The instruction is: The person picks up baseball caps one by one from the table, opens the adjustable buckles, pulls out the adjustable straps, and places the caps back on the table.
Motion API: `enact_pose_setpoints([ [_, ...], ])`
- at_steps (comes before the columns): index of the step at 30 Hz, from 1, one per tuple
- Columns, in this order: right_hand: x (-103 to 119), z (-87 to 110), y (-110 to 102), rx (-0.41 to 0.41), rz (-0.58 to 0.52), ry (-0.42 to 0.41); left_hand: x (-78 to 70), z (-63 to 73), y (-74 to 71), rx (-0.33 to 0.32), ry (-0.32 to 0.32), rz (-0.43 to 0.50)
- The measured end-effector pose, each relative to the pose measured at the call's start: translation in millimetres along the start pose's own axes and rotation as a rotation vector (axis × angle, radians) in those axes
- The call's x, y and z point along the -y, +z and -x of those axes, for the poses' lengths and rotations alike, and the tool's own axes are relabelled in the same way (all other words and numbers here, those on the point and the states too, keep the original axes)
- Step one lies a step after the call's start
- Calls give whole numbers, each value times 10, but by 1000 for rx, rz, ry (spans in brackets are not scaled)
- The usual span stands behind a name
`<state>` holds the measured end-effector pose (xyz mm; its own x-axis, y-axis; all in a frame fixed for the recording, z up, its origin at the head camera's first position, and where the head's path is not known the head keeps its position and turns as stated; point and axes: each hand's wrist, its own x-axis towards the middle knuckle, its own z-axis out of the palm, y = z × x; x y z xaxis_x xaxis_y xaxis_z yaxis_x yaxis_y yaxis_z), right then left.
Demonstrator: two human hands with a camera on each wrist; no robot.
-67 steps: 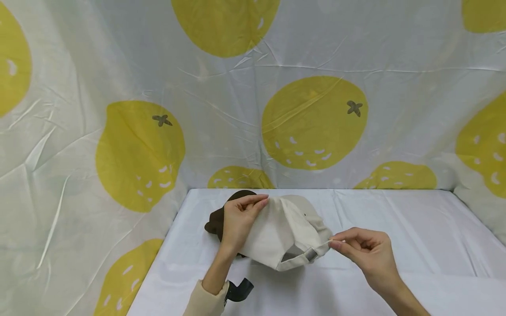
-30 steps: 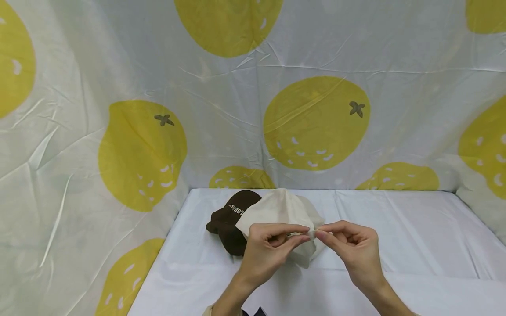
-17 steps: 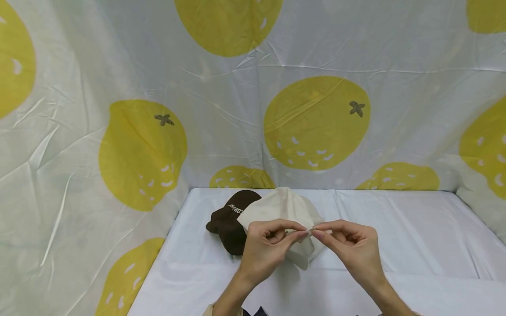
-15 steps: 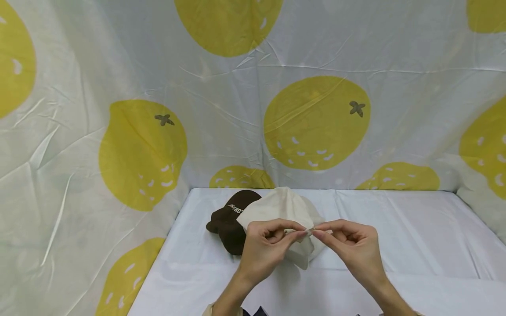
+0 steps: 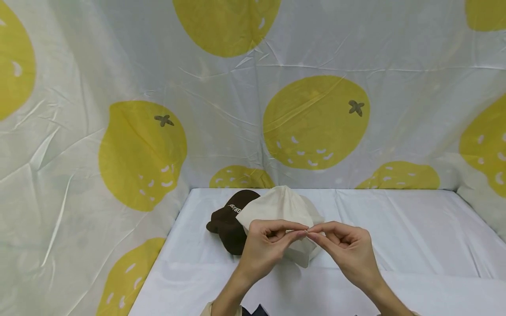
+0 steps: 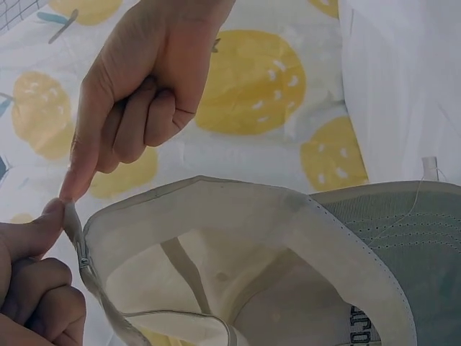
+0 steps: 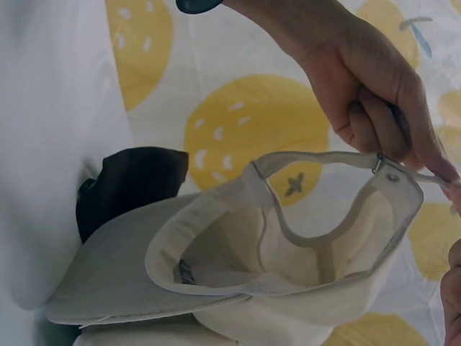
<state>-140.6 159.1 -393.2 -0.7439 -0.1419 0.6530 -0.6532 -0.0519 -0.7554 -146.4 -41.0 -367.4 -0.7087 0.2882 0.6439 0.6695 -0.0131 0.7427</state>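
Note:
A cream baseball cap (image 5: 282, 204) is held in front of me, tilted so that the right wrist view looks into its inside (image 7: 230, 238) and back opening. My left hand (image 5: 262, 248) pinches the back strap (image 7: 317, 156) between thumb and index finger, close to the metal buckle (image 7: 379, 163). My right hand (image 5: 349, 250) pinches the strap's thin end in the same way. The fingertips of both hands meet in the head view and cover most of the strap there. The brim (image 7: 115, 270) points away from the hands.
A dark brown cap (image 5: 229, 226) with white lettering lies on the white-covered table (image 5: 415, 232), just left of the cream cap and partly behind it. Behind the table hangs a lemon-print cloth (image 5: 221, 118), which also covers the sides.
My left hand has left the cream cap's crown and come down to the strap. My right hand has moved left, bringing the fingertips together. The cap has turned, its opening away from the head view.

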Motion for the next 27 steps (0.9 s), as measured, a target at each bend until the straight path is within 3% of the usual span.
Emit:
enact_pose_setpoints([
  [12, 39, -5, 20, -22, 87, 63, 6, 7, 9, -29, 2, -37],
  [20, 19, 10, 46, -20, 125, -3, 7, -4, 11, 3, -24, -8],
  [27, -31, 5, 31, -73, 118, -42, 8, -10, -2, -35, -5, -40],
])
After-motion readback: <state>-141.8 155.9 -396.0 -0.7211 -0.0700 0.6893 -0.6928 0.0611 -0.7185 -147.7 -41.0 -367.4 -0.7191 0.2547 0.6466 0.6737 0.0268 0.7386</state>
